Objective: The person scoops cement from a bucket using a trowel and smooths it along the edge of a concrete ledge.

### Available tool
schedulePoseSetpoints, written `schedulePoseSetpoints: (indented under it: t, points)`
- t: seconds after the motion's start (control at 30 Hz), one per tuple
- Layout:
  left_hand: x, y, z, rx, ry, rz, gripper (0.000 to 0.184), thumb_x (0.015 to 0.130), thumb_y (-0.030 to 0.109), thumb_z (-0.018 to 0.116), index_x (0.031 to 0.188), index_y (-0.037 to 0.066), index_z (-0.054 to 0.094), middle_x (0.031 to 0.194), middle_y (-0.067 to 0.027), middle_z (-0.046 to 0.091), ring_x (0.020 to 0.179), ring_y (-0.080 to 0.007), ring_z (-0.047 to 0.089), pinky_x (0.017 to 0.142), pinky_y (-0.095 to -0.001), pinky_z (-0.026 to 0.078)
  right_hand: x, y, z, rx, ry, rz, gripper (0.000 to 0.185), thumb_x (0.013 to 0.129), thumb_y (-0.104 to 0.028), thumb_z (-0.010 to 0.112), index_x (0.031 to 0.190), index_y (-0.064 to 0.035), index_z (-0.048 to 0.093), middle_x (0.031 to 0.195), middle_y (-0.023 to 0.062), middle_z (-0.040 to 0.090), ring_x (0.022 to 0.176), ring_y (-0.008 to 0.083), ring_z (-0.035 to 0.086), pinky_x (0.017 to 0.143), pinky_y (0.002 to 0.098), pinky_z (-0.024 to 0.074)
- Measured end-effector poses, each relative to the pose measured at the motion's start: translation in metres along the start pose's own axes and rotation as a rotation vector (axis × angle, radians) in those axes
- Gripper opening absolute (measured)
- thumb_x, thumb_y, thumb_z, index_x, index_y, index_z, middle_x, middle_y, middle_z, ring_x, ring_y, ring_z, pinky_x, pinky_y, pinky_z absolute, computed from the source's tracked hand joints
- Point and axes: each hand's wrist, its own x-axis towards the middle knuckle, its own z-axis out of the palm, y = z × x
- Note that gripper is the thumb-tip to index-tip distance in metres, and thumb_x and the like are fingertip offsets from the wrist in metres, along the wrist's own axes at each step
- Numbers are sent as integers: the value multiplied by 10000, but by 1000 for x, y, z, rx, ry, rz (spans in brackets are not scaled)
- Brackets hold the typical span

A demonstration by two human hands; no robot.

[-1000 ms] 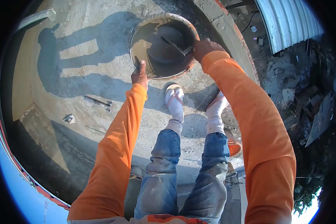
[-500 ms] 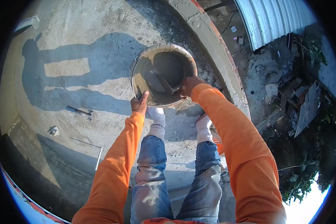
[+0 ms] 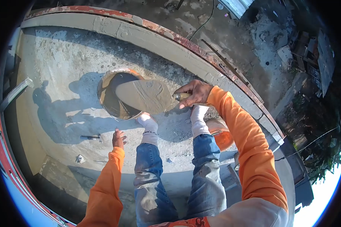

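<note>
Right hand [image 3: 197,92]: our fingers close around the handle of a trowel [image 3: 142,94], thumb along the near side. The grip is narrow. Its broad blade reaches left from our fingertips, tilt uncertain, its upward face coated with grey mix [image 3: 155,94], and it overlaps the right side of a round bucket [image 3: 105,84] in our view. Whether blade and rim touch, we cannot tell.

Left hand [image 3: 119,139]: open, fingers loosely apart, just below the bucket and apart from it. Inside the bucket, beyond these fingers, we see more grey mix, partly hidden under the blade.

Between our two hands: our feet [image 3: 149,124] in white socks, one near the bucket, the other just below the right fingers. Below and right of those fingers sits an orange bucket [image 3: 224,140], partly behind the sleeve.

Left of the left fingers, a slim tool [image 3: 90,137] lies on the concrete floor [image 3: 174,128]; a small pale lump [image 3: 80,159] lies lower. Beyond the right fingers curves a low wall [image 3: 159,48] with a reddish outer edge.
</note>
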Motion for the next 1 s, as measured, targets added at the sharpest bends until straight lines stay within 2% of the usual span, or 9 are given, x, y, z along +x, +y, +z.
schedulePoseSetpoints:
  t: [0.07,0.13,0.2,0.3,0.37,0.47,0.63,0.93,1.0]
  points:
    - [-60,-6,-2,270,-110,52,651,878,595,446,1202,32,486,1113,-126,617,920,-215,615,725,-352,467,-42,4,-23,22,46,-17,635,674,-384,812,1166,-33,617,999,128,675,897,182,616,807,294,479]
    - [-116,-14,-3,392,-216,24,523,921,483,459,1125,8,538,1048,-129,631,912,-226,616,784,-339,468,-82,26,-48,-72,161,-60,645,674,-386,810,1169,-23,612,1035,146,664,931,187,613,847,306,465]
    - [-183,4,11,639,-221,104,457,914,421,502,1056,-10,557,1013,-175,622,955,-279,600,848,-353,456,-123,33,-70,-294,340,-36,635,653,-378,817,1144,-25,625,1046,153,658,947,215,620,879,325,453]
    - [-228,-16,20,816,-316,249,462,893,382,544,1163,9,515,1103,-179,589,1052,-341,551,897,-378,434,-167,58,-106,-325,450,-2,627,646,-419,796,1144,-73,635,1074,148,654,1011,281,614,903,342,448]
    - [-243,-28,31,904,-107,447,405,837,323,604,1094,20,527,1114,-191,562,1050,-369,524,902,-427,426,-186,70,-126,-453,553,110,565,652,-386,780,1134,-123,649,1048,141,659,972,281,620,872,347,462]
    - [-243,-42,43,970,-6,390,404,810,297,620,1101,36,515,1132,-186,551,1064,-377,504,910,-448,414,-189,97,-151,-559,634,266,497,672,-353,754,1120,-158,660,1018,133,664,940,292,620,841,361,470]
    - [-240,-59,54,995,17,508,315,781,253,653,977,38,534,1002,-167,569,954,-374,535,811,-457,444,-168,127,-171,-915,546,414,498,729,-333,693,1211,-260,591,1067,83,616,950,311,615,849,398,490]
    - [-242,-49,68,1037,-4,412,328,805,340,610,950,51,555,1025,-170,557,967,-370,534,822,-451,444,-209,156,-128,-1019,529,407,373,776,-214,667,1141,-192,591,1042,87,557,947,281,609,790,415,493]
    - [-248,-41,72,1041,-1,407,328,808,343,603,955,53,555,1032,-171,554,967,-371,534,825,-451,442,-224,149,-130,-939,458,558,363,771,-217,675,1126,-185,602,1064,88,559,955,282,608,787,413,490]
